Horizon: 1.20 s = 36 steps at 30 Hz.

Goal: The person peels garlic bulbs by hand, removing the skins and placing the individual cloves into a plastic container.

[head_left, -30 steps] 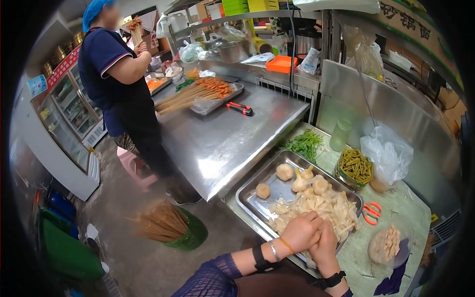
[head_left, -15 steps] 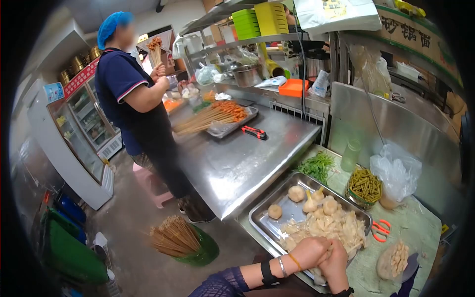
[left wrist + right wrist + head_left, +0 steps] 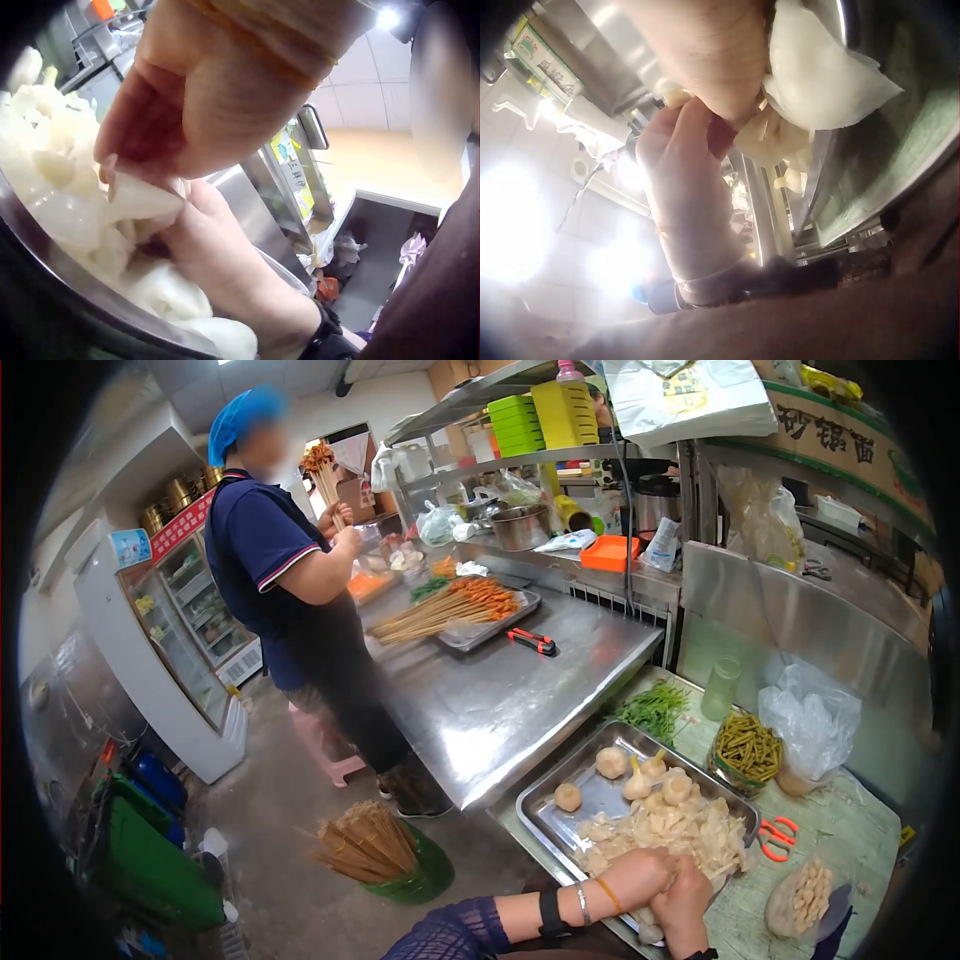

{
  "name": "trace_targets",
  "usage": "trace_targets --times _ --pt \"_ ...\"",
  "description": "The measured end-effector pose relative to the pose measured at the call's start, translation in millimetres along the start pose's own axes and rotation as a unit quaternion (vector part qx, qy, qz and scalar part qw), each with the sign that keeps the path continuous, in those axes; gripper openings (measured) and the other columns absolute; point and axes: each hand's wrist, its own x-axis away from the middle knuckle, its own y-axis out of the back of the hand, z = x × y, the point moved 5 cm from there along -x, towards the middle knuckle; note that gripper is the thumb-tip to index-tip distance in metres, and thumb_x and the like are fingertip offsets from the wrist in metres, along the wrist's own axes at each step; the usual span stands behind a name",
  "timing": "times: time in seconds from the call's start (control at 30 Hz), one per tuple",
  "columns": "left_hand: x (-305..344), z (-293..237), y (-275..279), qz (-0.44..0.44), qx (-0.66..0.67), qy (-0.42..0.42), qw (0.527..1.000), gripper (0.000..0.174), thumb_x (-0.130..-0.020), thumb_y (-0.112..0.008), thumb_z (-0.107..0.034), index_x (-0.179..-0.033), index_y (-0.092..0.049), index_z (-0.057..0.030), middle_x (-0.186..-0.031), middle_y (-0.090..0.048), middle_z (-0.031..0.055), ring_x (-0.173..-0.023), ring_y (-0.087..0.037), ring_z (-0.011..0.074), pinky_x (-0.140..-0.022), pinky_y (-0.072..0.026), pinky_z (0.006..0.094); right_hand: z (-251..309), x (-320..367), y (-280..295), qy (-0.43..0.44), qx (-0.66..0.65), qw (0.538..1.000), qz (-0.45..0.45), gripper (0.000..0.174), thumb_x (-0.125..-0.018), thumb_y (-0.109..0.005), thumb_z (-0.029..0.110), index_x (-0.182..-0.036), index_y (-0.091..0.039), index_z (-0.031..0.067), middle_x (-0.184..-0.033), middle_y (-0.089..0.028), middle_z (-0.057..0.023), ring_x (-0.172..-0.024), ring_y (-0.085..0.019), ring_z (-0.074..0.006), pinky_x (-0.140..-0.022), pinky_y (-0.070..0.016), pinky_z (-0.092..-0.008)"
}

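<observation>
In the head view, the left hand (image 3: 640, 880) and right hand (image 3: 684, 908) meet over the near edge of a metal tray (image 3: 592, 794). Papery garlic skins (image 3: 655, 830) are heaped there, with several whole bulbs (image 3: 612, 763) behind. The left wrist view shows the left hand (image 3: 225, 94) pinching a pale piece of garlic skin (image 3: 142, 201), its fingertips against the right hand (image 3: 225, 255). From the right wrist view, a small clove (image 3: 676, 97) shows at the curled fingers of the left hand (image 3: 686, 180); the right hand (image 3: 712, 56) mostly hides what both grip.
Red-handled scissors (image 3: 777, 838) and a container of peeled cloves (image 3: 800, 900) lie right of the tray. Behind are greens (image 3: 652, 710), a basket of green pieces (image 3: 748, 750) and a plastic bag (image 3: 812, 725). A person (image 3: 300, 580) holding skewers stands beside the steel table (image 3: 480, 730).
The head view has swung, so the scene sits lower and further right. Both hands stay together at the tray's near edge, their fingers slightly shifted.
</observation>
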Motion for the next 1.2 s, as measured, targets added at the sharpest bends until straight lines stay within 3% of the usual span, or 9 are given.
trace_targets --times 0.17,0.47,0.67,0.73,0.8,0.9,1.0,1.07,1.2 --pt "0 3 -5 -0.059 0.070 0.009 0.996 0.012 -0.076 -0.060 -0.006 -0.085 -0.056 -0.0004 -0.079 -0.055 0.0143 -0.071 -0.059 0.0328 -0.063 -0.0501 0.0397 6 1 9 0.046 -0.033 0.995 -0.085 0.042 -0.066 -0.074 0.026 -0.098 -0.058 0.0053 -0.081 -0.062 -0.0171 -0.074 -0.062 -0.0399 -0.064 -0.0479 -0.0463" --pt "10 14 -9 -0.138 0.131 0.089 0.978 0.015 -0.082 -0.057 -0.002 -0.097 -0.059 0.0001 -0.091 -0.061 0.0165 -0.081 -0.061 0.0343 -0.070 -0.0505 0.0394 18 0 17 0.068 -0.090 0.989 -0.096 0.041 -0.067 -0.078 0.022 -0.099 -0.058 0.0046 -0.086 -0.062 -0.0166 -0.076 -0.062 -0.0390 -0.066 -0.0487 -0.0439" --pt "13 46 -14 -0.041 0.371 0.338 0.864 0.017 -0.094 -0.053 -0.012 -0.108 -0.061 -0.0049 -0.093 -0.066 0.0204 -0.087 -0.064 0.0378 -0.076 -0.0516 0.0408 20 -1 14 0.065 -0.182 0.980 -0.050 0.055 -0.066 -0.081 0.017 -0.111 -0.053 0.0035 -0.099 -0.060 -0.0161 -0.090 -0.061 -0.0342 -0.078 -0.0497 -0.0400" --pt "18 51 -8 -0.200 0.178 0.200 0.943 0.018 -0.094 -0.052 -0.011 -0.108 -0.061 -0.0049 -0.095 -0.067 0.0207 -0.092 -0.065 0.0389 -0.079 -0.0518 0.0418 6 5 11 0.022 -0.216 0.975 -0.049 0.061 -0.067 -0.081 0.016 -0.118 -0.050 0.0027 -0.105 -0.058 -0.0159 -0.098 -0.060 -0.0302 -0.085 -0.0491 -0.0380" --pt "18 50 6 -0.115 0.195 0.264 0.938 0.019 -0.094 -0.053 -0.011 -0.109 -0.062 -0.0041 -0.101 -0.066 0.0215 -0.097 -0.064 0.0393 -0.082 -0.0517 0.0429 12 0 18 0.004 -0.271 0.962 -0.030 0.065 -0.070 -0.080 0.013 -0.124 -0.045 0.0019 -0.117 -0.054 -0.0135 -0.109 -0.056 -0.0238 -0.095 -0.0460 -0.0359" --pt "20 51 8 -0.096 0.122 0.193 0.969 0.019 -0.084 -0.054 0.002 -0.101 -0.062 -0.0032 -0.094 -0.066 0.0185 -0.095 -0.064 0.0359 -0.082 -0.0509 0.0393 3 -1 12 -0.041 -0.386 0.920 0.047 0.071 -0.073 -0.079 0.017 -0.133 -0.043 0.0032 -0.124 -0.051 -0.0090 -0.115 -0.052 -0.0195 -0.099 -0.0429 -0.0358" --pt "12 45 44 -0.194 0.090 0.111 0.970 0.031 -0.082 -0.056 0.003 -0.110 -0.064 -0.0046 -0.108 -0.063 0.0138 -0.099 -0.061 0.0316 -0.086 -0.0488 0.0370 -13 5 1 -0.125 -0.520 0.839 0.096 0.064 -0.076 -0.078 0.017 -0.131 -0.046 0.0045 -0.123 -0.053 -0.0095 -0.117 -0.051 -0.0192 -0.098 -0.0428 -0.0332" --pt "2 31 46 -0.136 0.124 0.081 0.980 0.034 -0.081 -0.061 0.000 -0.115 -0.063 -0.0043 -0.112 -0.061 0.0139 -0.098 -0.062 0.0308 -0.085 -0.0494 0.0367 -9 -3 9 -0.126 -0.602 0.783 0.093 0.062 -0.077 -0.077 0.020 -0.129 -0.047 0.0059 -0.120 -0.055 -0.0090 -0.114 -0.053 -0.0192 -0.094 -0.0440 -0.0333" --pt "-12 -6 49 -0.033 0.095 0.023 0.995 0.038 -0.080 -0.072 -0.009 -0.116 -0.063 -0.0030 -0.115 -0.060 0.0135 -0.100 -0.062 0.0279 -0.082 -0.0508 0.0362 -3 -2 6 -0.080 -0.399 0.909 0.096 0.064 -0.074 -0.077 0.021 -0.129 -0.047 0.0079 -0.117 -0.058 -0.0138 -0.110 -0.058 -0.0268 -0.091 -0.0466 -0.0370"
